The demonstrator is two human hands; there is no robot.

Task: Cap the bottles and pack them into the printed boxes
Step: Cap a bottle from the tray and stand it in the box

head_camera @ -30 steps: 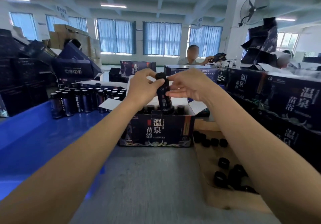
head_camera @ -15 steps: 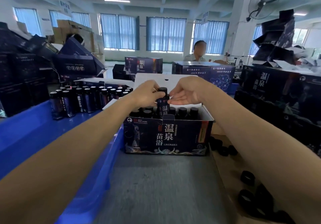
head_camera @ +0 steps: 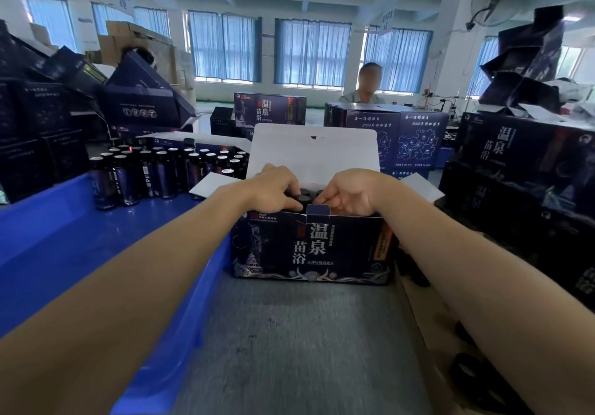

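Note:
An open printed dark box (head_camera: 309,247) stands on the grey table (head_camera: 306,344), its white lid flap (head_camera: 315,150) raised at the back. Black-capped bottles fill it; one cap (head_camera: 304,197) shows between my hands. My left hand (head_camera: 277,189) reaches into the box from the left, its fingers curled round that bottle's top. From the right, my right hand (head_camera: 349,193) bends its fingers down over the bottle tops; the box's front tab hides its fingertips.
Several uncapped bottles (head_camera: 154,173) stand on the blue tray (head_camera: 48,241) at left. Loose black caps (head_camera: 473,372) lie in a cardboard tray at right. Stacks of printed boxes (head_camera: 515,157) rise on both sides. A person (head_camera: 367,84) sits across the table.
The bottle held above the box has gone down into it. Both hands followed it down to the box's rim, and the right hand's fingers have curled.

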